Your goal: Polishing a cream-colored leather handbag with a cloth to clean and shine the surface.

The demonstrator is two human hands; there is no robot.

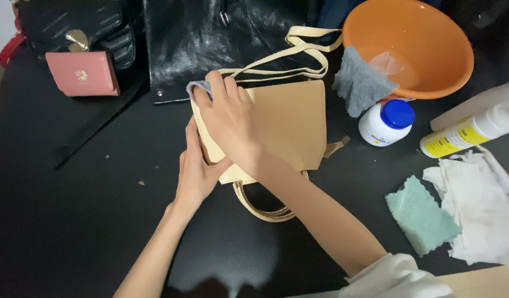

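A tan handbag [290, 118] lies flat on the black table [72, 209], its round handles toward me and its long cream strap [298, 55] trailing away. My right hand [229, 118] presses a small grey cloth [198, 88] against the bag's upper left corner. Along the bag's left edge, my left hand [195, 171] grips it and holds it still.
An orange basin [425, 49] holding water has a grey rag [360, 83] draped over its rim. Nearby are a white jar with a blue lid [387, 122], a white and yellow bottle [475, 131], a green sponge cloth [423, 215], white tissues [481, 204], a pink wallet [83, 73] and black bags [210, 38].
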